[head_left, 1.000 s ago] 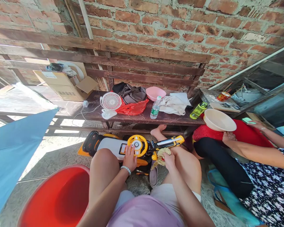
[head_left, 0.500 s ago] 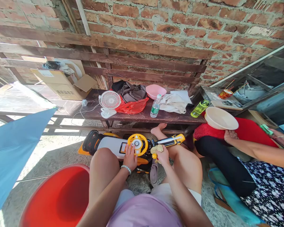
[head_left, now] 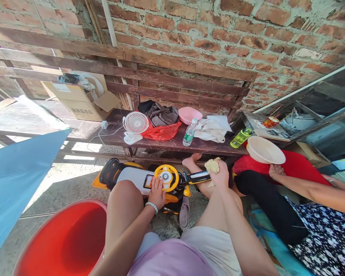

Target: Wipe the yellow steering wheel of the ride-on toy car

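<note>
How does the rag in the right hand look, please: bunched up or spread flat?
Bunched up: the rag forms a crumpled wad atop the right hand.

Behind the bench there is an old brick wall (head_left: 189, 27) with rough mortar, and dark wooden slats (head_left: 175, 82) are fixed in front of it. The long bench (head_left: 166, 145) stands along these slats, above a concrete floor (head_left: 60, 182) with strong sunlight on the left side. At the right side is a glass cabinet (head_left: 327, 90), quite dark inside.

Head-worn, downward-facing, probably wide-angle
</note>
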### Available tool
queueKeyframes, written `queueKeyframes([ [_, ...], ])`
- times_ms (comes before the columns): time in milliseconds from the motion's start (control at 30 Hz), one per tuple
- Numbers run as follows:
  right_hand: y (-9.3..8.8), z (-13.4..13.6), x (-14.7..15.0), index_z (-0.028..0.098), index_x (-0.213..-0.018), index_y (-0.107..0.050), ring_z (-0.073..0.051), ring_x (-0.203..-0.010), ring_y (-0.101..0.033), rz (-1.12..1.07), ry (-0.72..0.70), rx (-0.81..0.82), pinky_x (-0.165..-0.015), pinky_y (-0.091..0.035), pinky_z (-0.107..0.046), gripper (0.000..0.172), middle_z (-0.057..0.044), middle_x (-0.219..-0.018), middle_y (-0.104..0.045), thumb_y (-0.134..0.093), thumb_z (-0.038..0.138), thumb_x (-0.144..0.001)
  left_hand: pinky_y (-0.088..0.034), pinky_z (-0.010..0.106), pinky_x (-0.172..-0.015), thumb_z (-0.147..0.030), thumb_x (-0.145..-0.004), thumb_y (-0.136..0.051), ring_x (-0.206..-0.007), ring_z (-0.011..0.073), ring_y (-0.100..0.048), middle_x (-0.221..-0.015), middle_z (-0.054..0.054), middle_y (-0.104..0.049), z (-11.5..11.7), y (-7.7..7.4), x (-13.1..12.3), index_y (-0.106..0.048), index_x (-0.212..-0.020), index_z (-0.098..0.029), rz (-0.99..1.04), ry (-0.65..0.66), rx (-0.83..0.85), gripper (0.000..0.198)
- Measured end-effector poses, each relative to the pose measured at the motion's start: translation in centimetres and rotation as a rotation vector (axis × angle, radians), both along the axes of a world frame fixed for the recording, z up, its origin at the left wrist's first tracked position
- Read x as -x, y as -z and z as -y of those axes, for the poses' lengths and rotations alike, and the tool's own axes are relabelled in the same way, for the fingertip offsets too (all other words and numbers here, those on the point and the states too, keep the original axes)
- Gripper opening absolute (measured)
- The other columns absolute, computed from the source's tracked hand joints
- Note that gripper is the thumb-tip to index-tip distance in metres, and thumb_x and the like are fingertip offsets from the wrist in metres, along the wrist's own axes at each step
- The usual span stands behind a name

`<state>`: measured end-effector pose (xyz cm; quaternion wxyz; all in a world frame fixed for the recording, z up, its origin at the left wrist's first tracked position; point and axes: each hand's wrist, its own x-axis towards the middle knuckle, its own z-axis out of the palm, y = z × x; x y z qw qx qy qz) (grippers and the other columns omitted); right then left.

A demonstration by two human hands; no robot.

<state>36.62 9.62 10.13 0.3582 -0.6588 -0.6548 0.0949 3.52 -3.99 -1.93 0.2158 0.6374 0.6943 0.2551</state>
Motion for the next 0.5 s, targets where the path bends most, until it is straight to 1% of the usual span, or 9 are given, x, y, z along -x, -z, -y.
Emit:
queueKeyframes([
  [33,-0.9,-0.9,0.1,0.019,-0.131,-0.066,-0.031,-0.121,-0.062,0.124,-0.019,0.035,-0.105,-0.048,-0.042,0.048,-0.014,-0.129,-0.067,-0.062,0.03,-0.084,-0.035,0.062,-0.129,-0.024,-0.093,-0.05,-0.168,0.0386,-0.012,-0.178,0.017,-0.028,0.0,-0.1,0.0,-0.045,-0.163,-0.01,-0.007,0.003,0.011,0.071],
  [100,-1.9,-2.2,1.0,0.018,-0.132,-0.068,-0.031,-0.124,-0.06,0.374,-0.076,0.206,-0.107,-0.045,-0.04,0.046,-0.016,-0.13,-0.068,-0.064,0.027,-0.087,-0.038,0.059,-0.128,-0.024,-0.094,-0.049,-0.168,0.0374,-0.013,-0.178,0.016,-0.029,0.0,-0.2,0.0,-0.045,-0.163,-0.011,-0.027,0.006,0.033,0.07],
  [167,-2.0,-3.0,2.7,0.017,-0.124,-0.074,-0.031,-0.125,-0.061,0.584,-0.161,0.421,-0.108,-0.042,-0.04,0.037,-0.017,-0.128,-0.072,-0.063,0.025,-0.089,-0.04,0.058,-0.127,-0.024,-0.095,-0.048,-0.168,0.0367,-0.013,-0.178,0.015,-0.029,0.1,-0.3,0.1,-0.045,-0.163,-0.012,-0.046,0.005,0.039,0.07],
  [233,-1.5,-3.3,5.0,0.017,-0.117,-0.078,-0.032,-0.124,-0.064,0.696,-0.254,0.598,-0.108,-0.041,-0.041,0.031,-0.018,-0.126,-0.075,-0.059,0.028,-0.094,-0.041,0.058,-0.126,-0.024,-0.095,-0.048,-0.168,0.0372,-0.014,-0.178,0.015,-0.029,0.2,-0.2,0.0,-0.044,-0.164,-0.012,-0.061,0.001,0.027,0.07],
  [300,-1.0,-3.5,7.5,0.019,-0.116,-0.08,-0.032,-0.121,-0.067,0.712,-0.337,0.7,-0.105,-0.043,-0.041,0.032,-0.017,-0.124,-0.076,-0.058,0.031,-0.097,-0.041,0.06,-0.125,-0.025,-0.095,-0.049,-0.168,0.0378,-0.014,-0.178,0.015,-0.029,0.3,-0.1,0.1,-0.043,-0.164,-0.011,-0.067,-0.002,0.007,0.071],
  [367,-0.6,-3.7,9.7,0.024,-0.119,-0.08,-0.03,-0.115,-0.07,0.68,-0.405,0.752,-0.099,-0.046,-0.037,0.031,-0.012,-0.122,-0.078,-0.062,0.031,-0.094,-0.042,0.06,-0.125,-0.026,-0.095,-0.049,-0.168,0.038,-0.013,-0.178,0.015,-0.029,0.4,0.1,0.2,-0.043,-0.165,-0.011,-0.067,-0.003,-0.011,0.072],
  [433,-0.2,-3.9,11.1,0.028,-0.118,-0.08,-0.026,-0.108,-0.073,0.64,-0.454,0.769,-0.09,-0.049,-0.031,0.031,-0.007,-0.117,-0.08,-0.066,0.028,-0.091,-0.043,0.06,-0.124,-0.026,-0.096,-0.049,-0.168,0.038,-0.012,-0.178,0.015,-0.028,0.4,0.2,0.3,-0.042,-0.165,-0.011,-0.072,0.001,-0.016,0.071],
  [500,0.2,-4.3,11.7,0.027,-0.113,-0.082,-0.023,-0.096,-0.075,0.608,-0.48,0.795,-0.082,-0.05,-0.028,0.027,-0.006,-0.107,-0.081,-0.069,0.028,-0.089,-0.043,0.06,-0.124,-0.025,-0.096,-0.048,-0.168,0.0379,-0.012,-0.178,0.015,-0.028,0.4,0.2,0.4,-0.043,-0.165,-0.011,-0.084,0.004,-0.006,0.07],
])
